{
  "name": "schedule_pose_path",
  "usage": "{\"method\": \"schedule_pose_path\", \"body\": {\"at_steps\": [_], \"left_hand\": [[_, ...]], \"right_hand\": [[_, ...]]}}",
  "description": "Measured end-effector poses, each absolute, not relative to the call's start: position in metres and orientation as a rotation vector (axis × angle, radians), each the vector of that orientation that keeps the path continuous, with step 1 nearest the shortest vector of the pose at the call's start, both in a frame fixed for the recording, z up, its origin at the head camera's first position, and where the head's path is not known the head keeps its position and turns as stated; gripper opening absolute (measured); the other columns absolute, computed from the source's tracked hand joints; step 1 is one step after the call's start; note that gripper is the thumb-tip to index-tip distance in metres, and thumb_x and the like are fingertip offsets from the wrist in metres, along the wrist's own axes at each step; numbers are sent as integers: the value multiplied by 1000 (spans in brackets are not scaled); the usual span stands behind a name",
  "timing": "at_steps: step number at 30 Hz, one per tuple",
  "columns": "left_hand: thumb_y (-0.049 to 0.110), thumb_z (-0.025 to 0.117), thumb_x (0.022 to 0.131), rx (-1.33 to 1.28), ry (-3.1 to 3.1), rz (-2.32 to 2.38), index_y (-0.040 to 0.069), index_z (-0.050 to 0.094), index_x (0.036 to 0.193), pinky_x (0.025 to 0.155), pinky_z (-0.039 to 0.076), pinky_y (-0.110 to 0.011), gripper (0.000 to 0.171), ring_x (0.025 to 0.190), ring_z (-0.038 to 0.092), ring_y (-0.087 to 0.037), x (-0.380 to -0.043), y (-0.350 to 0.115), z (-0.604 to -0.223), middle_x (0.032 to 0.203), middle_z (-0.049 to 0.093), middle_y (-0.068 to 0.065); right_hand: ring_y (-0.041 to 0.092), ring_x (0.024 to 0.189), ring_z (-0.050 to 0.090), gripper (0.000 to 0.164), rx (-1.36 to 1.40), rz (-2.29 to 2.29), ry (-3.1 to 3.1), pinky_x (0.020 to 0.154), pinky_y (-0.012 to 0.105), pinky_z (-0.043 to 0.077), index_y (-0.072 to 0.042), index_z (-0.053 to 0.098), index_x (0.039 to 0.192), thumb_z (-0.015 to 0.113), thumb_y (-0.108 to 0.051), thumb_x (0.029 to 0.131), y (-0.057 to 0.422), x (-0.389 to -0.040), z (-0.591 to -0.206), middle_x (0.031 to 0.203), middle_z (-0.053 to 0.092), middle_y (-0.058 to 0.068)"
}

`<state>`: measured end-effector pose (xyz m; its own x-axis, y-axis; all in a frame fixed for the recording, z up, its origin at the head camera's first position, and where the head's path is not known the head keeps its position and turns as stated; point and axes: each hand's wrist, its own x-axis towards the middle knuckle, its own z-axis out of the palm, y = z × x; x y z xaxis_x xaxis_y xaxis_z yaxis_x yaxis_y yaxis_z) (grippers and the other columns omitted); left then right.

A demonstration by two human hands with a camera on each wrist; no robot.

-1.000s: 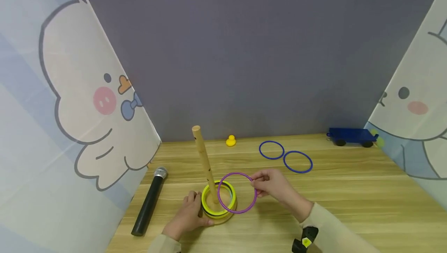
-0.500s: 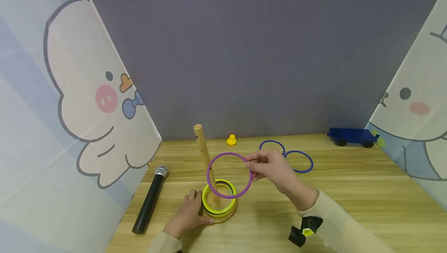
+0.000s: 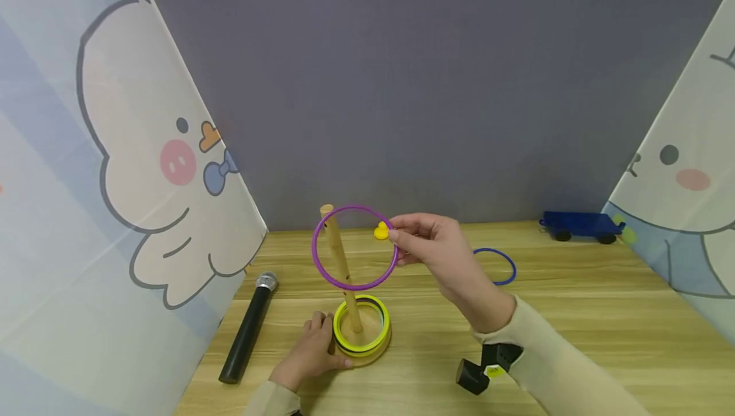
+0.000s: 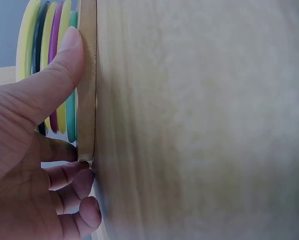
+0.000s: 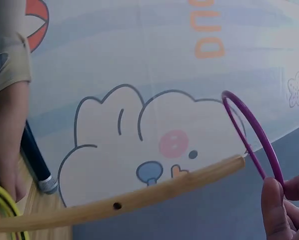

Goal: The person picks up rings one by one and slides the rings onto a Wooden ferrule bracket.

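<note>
A wooden peg [image 3: 339, 256] rises from a round wooden base [image 4: 87, 100]. Stacked on that base around the peg are several rings [image 4: 53, 30], yellow, black, purple and green, with a yellow one on top. My left hand [image 3: 312, 352] grips the base's left side, thumb near the front edge and fingers curled at its rim. Pinched between my right thumb and fingers is a purple ring [image 3: 358, 288]. My right hand [image 3: 436, 247] holds it tilted at the height of the peg's top. In the right wrist view the purple ring [image 5: 262, 132] is just beyond the peg's tip.
A black microphone [image 3: 249, 330] lies left of the base. Behind are a small yellow duck [image 3: 381, 232], a blue ring [image 3: 495, 250] on the table and a blue wheeled cart [image 3: 580, 223] at back right. A grey panel [image 3: 436, 97] closes off the back.
My right hand has lifted the purple ring up and leftward, from beside the stacked rings to the peg's top. It now covers one of the blue rings. My left hand stays on the base.
</note>
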<state>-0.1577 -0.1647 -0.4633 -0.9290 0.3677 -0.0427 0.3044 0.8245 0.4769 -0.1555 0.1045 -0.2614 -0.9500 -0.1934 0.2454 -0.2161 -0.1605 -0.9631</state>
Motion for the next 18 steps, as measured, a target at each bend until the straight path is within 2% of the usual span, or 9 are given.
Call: {"method": "schedule_pose_path", "body": {"at_steps": [8,13,18], "left_hand": [[49,85,67,546,2877,713,-14,41,136,93,42,-54,103,107,42,-36,-158,-164,-463,120,40,-20],[48,86,66,533,2871,741,-13,41,136,93,42,-54,103,106,41,-35,-158,-164,-464,119,40,-19],[48,85,66,525,2864,743,-14,40,137,96,41,-55,105,109,40,-37,-158,-164,-464,121,39,-20]], "right_hand": [[15,65,65,22,426,2360,-1897,63,31,57,8,66,109,69,-4,90,87,-168,-257,82,67,9],[14,64,65,23,357,2395,-1920,64,34,58,10,65,109,68,-2,90,83,-178,-279,81,67,7],[14,63,64,24,294,2412,-2019,61,29,57,14,63,110,66,0,91,80,-185,-314,82,65,7]]}}
